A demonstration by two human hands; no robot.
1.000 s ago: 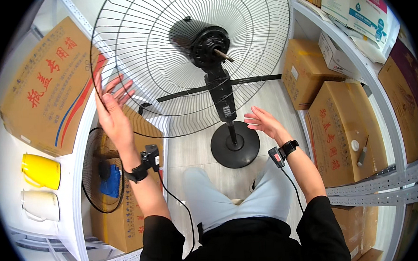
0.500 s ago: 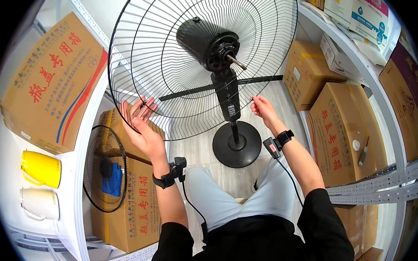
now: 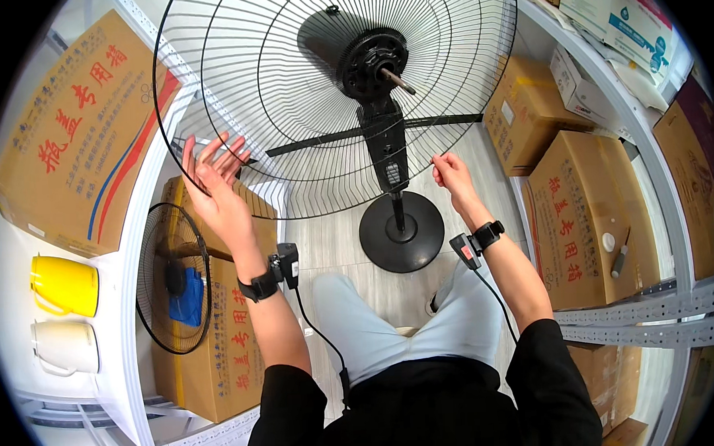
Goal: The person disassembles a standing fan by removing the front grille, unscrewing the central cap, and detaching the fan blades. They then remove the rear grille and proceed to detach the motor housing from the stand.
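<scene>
Fan guard [image 3: 312, 105], left grip [image 3: 221, 185] spread at rim [image 3: 157, 104], right grip [image 3: 455, 179] curled alongside, hold unclear

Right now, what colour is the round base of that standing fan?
The round base is black; the head view shows it best.

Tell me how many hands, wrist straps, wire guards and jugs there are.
Hands: 2 (left hand, right hand)
Wrist straps: 2 (left strap, right strap)
Wire guards: 2 (large guard, smaller guard)
Jugs: 2 (yellow jug, white jug)
Total: 8
</scene>
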